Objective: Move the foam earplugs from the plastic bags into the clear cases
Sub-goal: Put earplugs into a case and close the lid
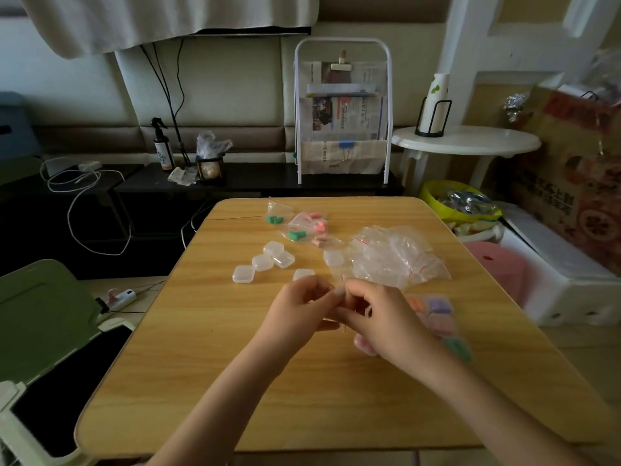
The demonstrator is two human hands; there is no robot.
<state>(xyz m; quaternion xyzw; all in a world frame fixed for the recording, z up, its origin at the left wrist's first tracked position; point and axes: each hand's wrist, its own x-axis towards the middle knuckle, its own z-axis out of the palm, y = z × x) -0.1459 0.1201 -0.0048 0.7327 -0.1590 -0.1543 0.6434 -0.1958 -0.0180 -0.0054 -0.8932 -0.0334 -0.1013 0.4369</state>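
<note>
Now both hands meeting over the middle of the wooden surface [208, 364]: left hand [295, 311] and right hand [386, 324] pinching a small clear bag [340, 299] between curled fingers [338, 292], its contents hidden. Likely opening the zip strip. Best done by gripping each lip close to the seal, pulling apart evenly, keeping the mouth upward so nothing drops. Empty clear cases [268, 260] waiting just beyond the hands; bagged green earplugs [275, 219] and bagged pink earplugs [317, 226] farther back; emptied bags [393, 257] heaped right; filled cases [437, 314] beside the right wrist.
</note>
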